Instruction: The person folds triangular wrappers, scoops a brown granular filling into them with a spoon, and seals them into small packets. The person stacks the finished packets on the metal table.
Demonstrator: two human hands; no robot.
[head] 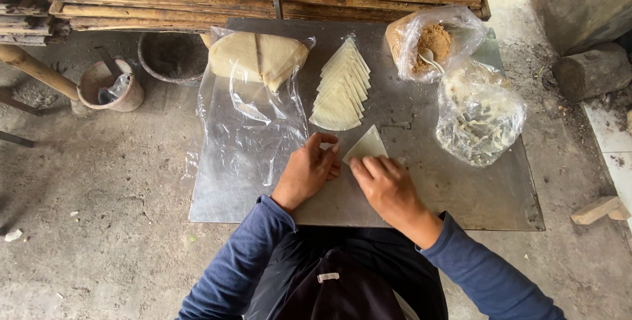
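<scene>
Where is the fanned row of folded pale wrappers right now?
Head view: the folded wrappers lie mid-tray, between the wrapper bag on the left and brown-powder bag on the right.

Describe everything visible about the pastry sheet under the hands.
The pastry sheet is a thin, pale cream triangle of soft dough, lying flat on the grey metal tray, just below a fanned row of similar sheets. The right hand presses its lower edge; the left hand pinches its left corner.

Wrapper (367,146): pale cream triangle of thin dough, flat on grey metal sheet (461,195), apex pointing away from person. Lies just below fanned wrapper stack (339,89). Lower edge hidden under fingers of both hands.
</scene>
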